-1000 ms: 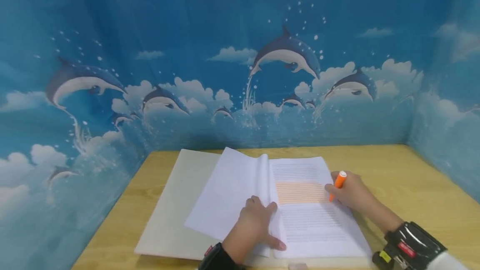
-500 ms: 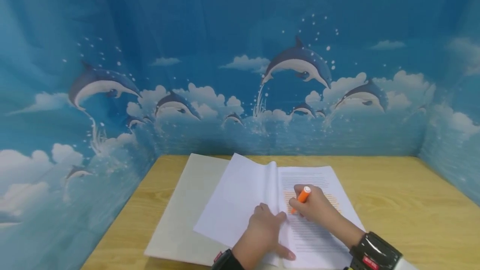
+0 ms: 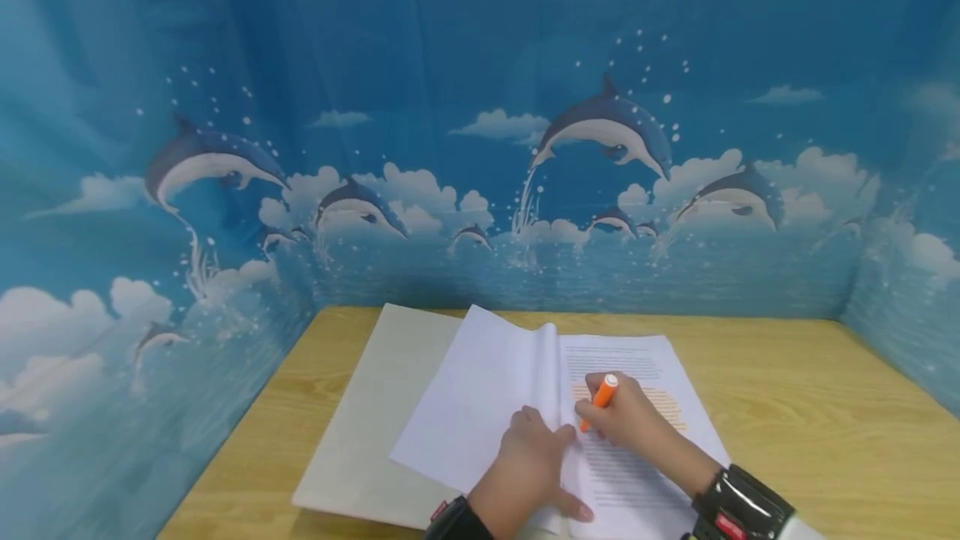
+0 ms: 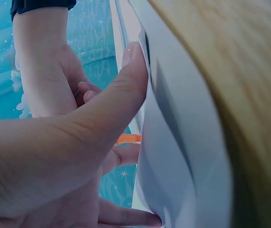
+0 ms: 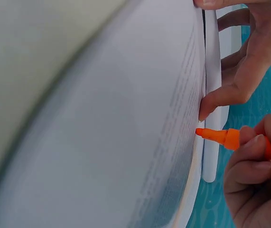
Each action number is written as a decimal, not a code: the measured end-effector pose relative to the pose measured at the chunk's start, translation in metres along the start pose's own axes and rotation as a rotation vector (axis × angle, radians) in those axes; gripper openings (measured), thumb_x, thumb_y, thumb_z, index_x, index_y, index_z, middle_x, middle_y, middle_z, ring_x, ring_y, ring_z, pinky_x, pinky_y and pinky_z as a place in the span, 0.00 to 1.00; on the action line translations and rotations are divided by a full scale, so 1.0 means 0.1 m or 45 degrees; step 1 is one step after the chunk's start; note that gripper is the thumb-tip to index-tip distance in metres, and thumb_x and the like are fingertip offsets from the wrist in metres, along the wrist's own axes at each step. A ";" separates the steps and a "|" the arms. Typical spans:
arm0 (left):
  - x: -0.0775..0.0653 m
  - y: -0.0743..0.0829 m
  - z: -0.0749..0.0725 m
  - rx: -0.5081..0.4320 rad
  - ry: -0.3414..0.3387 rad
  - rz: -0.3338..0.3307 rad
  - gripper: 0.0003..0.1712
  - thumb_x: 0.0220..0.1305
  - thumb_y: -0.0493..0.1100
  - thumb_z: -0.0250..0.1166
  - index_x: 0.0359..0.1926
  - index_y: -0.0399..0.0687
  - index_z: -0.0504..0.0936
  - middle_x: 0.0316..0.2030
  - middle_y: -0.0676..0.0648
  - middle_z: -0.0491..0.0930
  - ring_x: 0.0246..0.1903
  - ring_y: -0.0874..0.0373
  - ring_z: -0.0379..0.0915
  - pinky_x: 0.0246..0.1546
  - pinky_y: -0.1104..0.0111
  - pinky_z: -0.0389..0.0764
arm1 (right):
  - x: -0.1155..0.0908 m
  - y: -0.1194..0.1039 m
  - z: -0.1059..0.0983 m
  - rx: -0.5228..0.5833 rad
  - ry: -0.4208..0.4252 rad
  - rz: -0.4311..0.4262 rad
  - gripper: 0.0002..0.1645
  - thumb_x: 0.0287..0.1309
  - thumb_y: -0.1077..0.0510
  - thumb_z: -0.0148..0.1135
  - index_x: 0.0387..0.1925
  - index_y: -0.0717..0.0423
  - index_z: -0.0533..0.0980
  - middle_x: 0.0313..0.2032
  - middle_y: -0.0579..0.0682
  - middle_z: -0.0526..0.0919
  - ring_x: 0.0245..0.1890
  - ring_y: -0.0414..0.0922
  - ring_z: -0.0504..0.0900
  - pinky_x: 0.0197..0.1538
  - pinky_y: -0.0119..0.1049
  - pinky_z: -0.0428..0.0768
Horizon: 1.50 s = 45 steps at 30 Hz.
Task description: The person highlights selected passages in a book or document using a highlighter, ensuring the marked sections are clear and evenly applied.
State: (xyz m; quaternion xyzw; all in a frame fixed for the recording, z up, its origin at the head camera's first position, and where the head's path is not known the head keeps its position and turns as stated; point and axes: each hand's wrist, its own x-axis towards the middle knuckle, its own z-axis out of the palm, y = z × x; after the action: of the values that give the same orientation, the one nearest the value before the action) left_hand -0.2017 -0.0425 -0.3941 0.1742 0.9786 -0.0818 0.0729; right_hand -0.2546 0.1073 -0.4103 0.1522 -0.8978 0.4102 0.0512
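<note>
An orange highlighter [image 3: 602, 394] with a white end is pinched in my right hand [image 3: 626, 415]. Its tip touches the printed page [image 5: 149, 156] near the inner margin, at the lower edge of the orange-marked lines [image 3: 666, 408]. My left hand [image 3: 528, 452] presses on the open booklet by the fold, thumb and fingers spread over the inner edges of the pages. The turned-over blank sheet [image 3: 487, 390] lies to its left. In the left wrist view, the highlighter [image 4: 128, 138] shows partly behind my left thumb [image 4: 111, 99].
Under the blank sheet lies a pale cover [image 3: 367, 423] spread open to the left. The wooden table [image 3: 810, 407] extends to both sides. A blue dolphin-print curtain [image 3: 420, 65] stands behind and beside it.
My right hand has moved the highlighter left across the page from the right margin to the inner margin, then slightly down. My left hand keeps its place on the pages. The head view has shifted.
</note>
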 end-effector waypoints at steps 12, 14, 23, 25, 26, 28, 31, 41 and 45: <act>0.04 -0.02 -0.04 -0.110 -0.012 -0.019 0.56 0.20 0.79 0.66 0.57 0.64 0.71 0.48 0.36 0.74 0.48 0.47 0.67 0.47 0.63 0.78 | 0.04 0.11 -0.07 0.000 0.039 -0.026 0.20 0.40 0.69 0.59 0.12 0.57 0.57 0.05 0.42 0.65 0.04 0.35 0.64 0.09 0.24 0.58; 0.04 -0.03 -0.04 -0.132 -0.025 -0.025 0.56 0.20 0.78 0.66 0.57 0.63 0.71 0.48 0.36 0.74 0.47 0.47 0.67 0.46 0.63 0.78 | 0.03 0.14 -0.09 -0.010 0.051 -0.014 0.20 0.40 0.69 0.60 0.12 0.57 0.57 0.05 0.42 0.64 0.03 0.35 0.65 0.09 0.25 0.59; 0.09 -0.04 -0.04 -0.192 -0.100 -0.060 0.57 0.20 0.77 0.67 0.59 0.63 0.70 0.49 0.35 0.71 0.47 0.47 0.66 0.48 0.61 0.78 | 0.00 0.24 -0.24 -0.091 0.075 0.022 0.20 0.40 0.69 0.59 0.13 0.55 0.56 0.07 0.41 0.61 0.05 0.38 0.66 0.11 0.27 0.62; 0.10 -0.05 -0.05 -0.200 -0.113 -0.062 0.58 0.20 0.77 0.67 0.60 0.63 0.70 0.49 0.36 0.71 0.47 0.48 0.66 0.48 0.60 0.78 | 0.00 0.27 -0.27 -0.094 0.071 0.031 0.21 0.41 0.68 0.59 0.13 0.55 0.55 0.07 0.41 0.60 0.05 0.38 0.66 0.11 0.27 0.61; 0.10 -0.05 -0.05 -0.204 -0.116 -0.061 0.58 0.20 0.77 0.67 0.60 0.63 0.69 0.49 0.36 0.71 0.47 0.48 0.66 0.48 0.60 0.78 | 0.00 0.28 -0.29 -0.094 0.071 0.033 0.21 0.41 0.68 0.59 0.13 0.55 0.55 0.07 0.41 0.60 0.05 0.38 0.66 0.12 0.27 0.61; 0.11 -0.06 -0.05 -0.210 -0.123 -0.062 0.58 0.19 0.77 0.67 0.60 0.63 0.69 0.50 0.36 0.70 0.47 0.48 0.66 0.49 0.60 0.78 | -0.01 0.30 -0.31 -0.097 0.073 0.036 0.21 0.41 0.67 0.60 0.13 0.54 0.55 0.07 0.41 0.59 0.06 0.38 0.65 0.12 0.26 0.60; 0.12 -0.06 -0.05 -0.230 -0.130 -0.068 0.59 0.19 0.77 0.67 0.60 0.63 0.69 0.51 0.35 0.70 0.49 0.47 0.66 0.50 0.59 0.78 | -0.01 0.34 -0.34 -0.097 0.101 0.008 0.22 0.40 0.68 0.60 0.13 0.55 0.55 0.07 0.41 0.58 0.05 0.37 0.63 0.13 0.26 0.58; 0.00 0.01 -0.11 -0.298 -0.104 -0.073 0.55 0.27 0.72 0.69 0.61 0.56 0.71 0.68 0.30 0.57 0.64 0.35 0.56 0.51 0.49 0.79 | -0.08 0.35 -0.50 -0.012 0.192 0.098 0.16 0.50 0.63 0.60 0.15 0.58 0.63 0.06 0.44 0.66 0.06 0.39 0.66 0.10 0.28 0.63; -0.11 0.18 -0.22 -0.138 -0.043 0.031 0.39 0.39 0.70 0.66 0.50 0.51 0.79 0.56 0.41 0.75 0.52 0.47 0.72 0.43 0.58 0.84 | -0.14 0.26 -0.64 0.135 0.207 0.184 0.16 0.55 0.60 0.60 0.18 0.61 0.65 0.07 0.49 0.71 0.07 0.43 0.68 0.10 0.30 0.65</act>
State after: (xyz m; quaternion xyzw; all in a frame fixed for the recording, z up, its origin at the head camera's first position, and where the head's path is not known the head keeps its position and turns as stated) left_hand -0.1878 -0.0251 -0.3735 0.1804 0.9780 -0.0309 0.0998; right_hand -0.2518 0.1749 -0.3904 0.0557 -0.8764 0.4705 0.0861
